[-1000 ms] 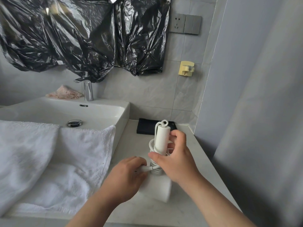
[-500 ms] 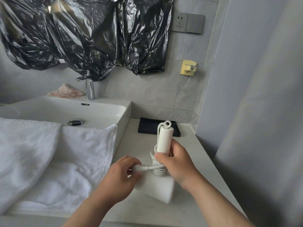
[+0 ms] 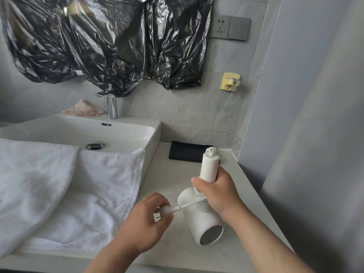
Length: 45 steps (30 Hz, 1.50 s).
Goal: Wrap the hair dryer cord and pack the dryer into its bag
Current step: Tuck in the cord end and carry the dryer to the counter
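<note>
1. Gripping the white hair dryer (image 3: 204, 219) by its handle with the right hand (image 3: 218, 194), fingers curled tight, over the counter (image 3: 173, 180).
2. Pinching the plug (image 3: 169, 209) in the left hand (image 3: 147, 219), with the cord (image 3: 192, 203) stretched straight across to the loops on the handle.
3. Lying flat behind the dryer, by the wall: the black bag (image 3: 187, 154).
4. Draped over the sink (image 3: 153, 134) edge: a white towel (image 3: 78, 184).

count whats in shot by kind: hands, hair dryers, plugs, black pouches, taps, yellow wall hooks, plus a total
hands: 2 (left hand, right hand)
hair dryer: 1
plug: 1
black pouch: 1
tap: 1
yellow wall hook: 1
total: 7
</note>
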Each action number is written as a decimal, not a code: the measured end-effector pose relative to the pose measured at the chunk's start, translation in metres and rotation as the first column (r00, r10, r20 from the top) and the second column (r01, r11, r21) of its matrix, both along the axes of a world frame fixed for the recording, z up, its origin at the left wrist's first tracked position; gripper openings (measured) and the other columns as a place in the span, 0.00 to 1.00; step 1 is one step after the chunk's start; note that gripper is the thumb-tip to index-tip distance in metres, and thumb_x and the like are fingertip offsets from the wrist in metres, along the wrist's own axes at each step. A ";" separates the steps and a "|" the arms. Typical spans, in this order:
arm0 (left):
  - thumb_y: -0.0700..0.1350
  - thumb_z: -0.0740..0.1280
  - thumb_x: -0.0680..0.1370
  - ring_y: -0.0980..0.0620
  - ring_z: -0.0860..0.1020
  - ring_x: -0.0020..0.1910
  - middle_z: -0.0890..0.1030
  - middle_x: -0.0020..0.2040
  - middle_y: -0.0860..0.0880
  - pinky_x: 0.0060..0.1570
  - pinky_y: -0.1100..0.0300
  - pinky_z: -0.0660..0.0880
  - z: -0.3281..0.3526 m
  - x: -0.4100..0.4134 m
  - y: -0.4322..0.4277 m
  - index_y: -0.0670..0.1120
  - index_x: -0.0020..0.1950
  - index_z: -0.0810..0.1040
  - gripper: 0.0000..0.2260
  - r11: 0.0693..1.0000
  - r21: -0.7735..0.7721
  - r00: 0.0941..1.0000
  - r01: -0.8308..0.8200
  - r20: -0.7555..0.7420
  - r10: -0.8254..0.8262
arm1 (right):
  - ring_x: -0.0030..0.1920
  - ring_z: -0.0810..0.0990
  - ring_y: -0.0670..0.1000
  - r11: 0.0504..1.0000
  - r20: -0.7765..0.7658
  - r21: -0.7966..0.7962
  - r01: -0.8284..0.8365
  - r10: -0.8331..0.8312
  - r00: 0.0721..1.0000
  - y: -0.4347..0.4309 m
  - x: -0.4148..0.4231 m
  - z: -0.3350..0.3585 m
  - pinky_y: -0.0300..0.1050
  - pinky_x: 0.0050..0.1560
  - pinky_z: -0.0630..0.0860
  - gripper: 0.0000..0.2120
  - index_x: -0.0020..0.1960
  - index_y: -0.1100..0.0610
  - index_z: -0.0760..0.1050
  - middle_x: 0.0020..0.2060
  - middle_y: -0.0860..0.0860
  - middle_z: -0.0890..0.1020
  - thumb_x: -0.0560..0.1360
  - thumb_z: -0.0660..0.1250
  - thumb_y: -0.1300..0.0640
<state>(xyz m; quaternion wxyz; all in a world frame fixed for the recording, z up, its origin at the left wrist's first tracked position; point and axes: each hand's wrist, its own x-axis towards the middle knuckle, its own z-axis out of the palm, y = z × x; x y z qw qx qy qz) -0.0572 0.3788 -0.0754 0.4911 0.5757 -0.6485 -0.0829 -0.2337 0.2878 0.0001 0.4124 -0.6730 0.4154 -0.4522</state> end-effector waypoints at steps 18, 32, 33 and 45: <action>0.66 0.50 0.76 0.49 0.72 0.39 0.72 0.36 0.50 0.42 0.52 0.68 -0.015 -0.038 -0.028 0.47 0.34 0.64 0.24 0.967 0.250 0.962 0.042 0.250 -0.106 | 0.39 0.77 0.53 0.957 0.087 0.129 -0.258 0.248 0.965 -0.018 -0.025 0.008 0.44 0.41 0.73 0.09 0.37 0.60 0.78 0.36 0.57 0.79 0.60 0.72 0.56; 0.68 0.45 0.74 0.51 0.70 0.44 0.72 0.39 0.54 0.47 0.54 0.67 -0.031 -0.038 -0.035 0.54 0.45 0.64 0.20 0.979 0.203 0.962 0.030 0.259 -0.083 | 0.39 0.78 0.54 0.929 0.127 0.157 -0.335 0.317 0.940 -0.029 -0.043 0.000 0.47 0.43 0.73 0.06 0.31 0.54 0.77 0.37 0.59 0.80 0.58 0.74 0.55; 0.67 0.47 0.76 0.51 0.70 0.44 0.72 0.39 0.54 0.46 0.55 0.65 -0.030 -0.039 -0.035 0.55 0.45 0.64 0.18 0.977 0.210 0.964 0.017 0.255 -0.072 | 0.39 0.79 0.54 0.926 0.140 0.157 -0.343 0.323 0.936 -0.029 -0.044 0.000 0.46 0.43 0.74 0.06 0.30 0.53 0.77 0.37 0.59 0.81 0.59 0.74 0.56; 0.69 0.41 0.71 0.50 0.70 0.46 0.72 0.39 0.56 0.45 0.56 0.61 -0.029 -0.043 -0.038 0.53 0.34 0.65 0.24 0.967 0.253 0.964 -0.018 0.262 -0.051 | 0.43 0.79 0.56 0.954 0.283 0.143 -0.265 0.217 0.934 -0.032 -0.053 -0.020 0.49 0.45 0.74 0.13 0.37 0.55 0.77 0.38 0.57 0.81 0.57 0.77 0.51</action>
